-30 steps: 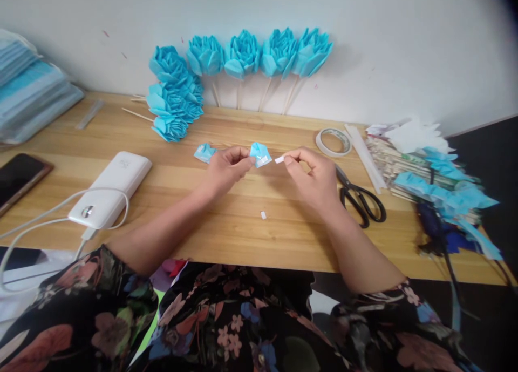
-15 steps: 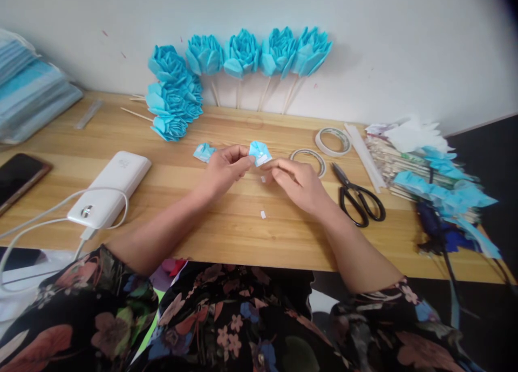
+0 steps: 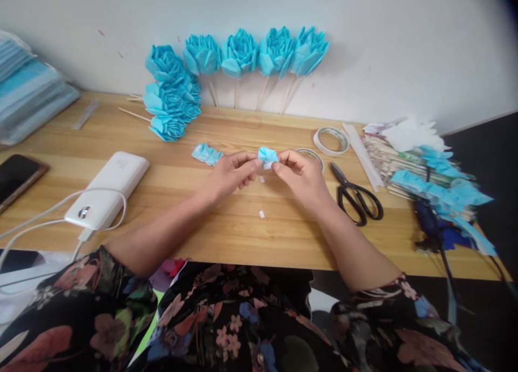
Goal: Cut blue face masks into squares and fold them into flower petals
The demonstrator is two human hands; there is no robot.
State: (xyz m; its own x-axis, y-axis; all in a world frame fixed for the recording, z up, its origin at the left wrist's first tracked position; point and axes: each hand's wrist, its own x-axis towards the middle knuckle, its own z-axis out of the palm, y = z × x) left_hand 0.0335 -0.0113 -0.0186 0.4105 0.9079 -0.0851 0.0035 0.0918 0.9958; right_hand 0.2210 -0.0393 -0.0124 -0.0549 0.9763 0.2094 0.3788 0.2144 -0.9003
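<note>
Locate the blue piece [image 3: 267, 157] above the middle of the counter [image 3: 226, 242], between your two hands; a pale strip shows along its lower edge. Your left hand [image 3: 238, 171] pinches the left side of the piece between thumb and fingertip. Your right hand [image 3: 302, 176] closes on the right side, thumb at the lower right corner. Both hands are therefore clamped on the one piece, a little apart from each other. The step in hand appears to be working that lower edge. Use light, even pressure: the material looks thin and is likely to crease or tear if pulled. Keep the thumbs at the corners so that the strip stays flat and in sight, and avoid touching its face more than needed, since it may be sticky. Mind the two white scraps, one [image 3: 261, 179] just below the piece and one [image 3: 261, 214] nearer to you; either could cling to it. A second blue piece [image 3: 206, 154] lies just beyond your left hand; keep your knuckles off its folds. To the right, a thin ring [image 3: 321, 159] lies partly behind your right hand, with the tape roll [image 3: 318, 143] and scissors [image 3: 351, 187] beyond. Blue flowers [image 3: 239, 53] on sticks lean against the wall behind.
</note>
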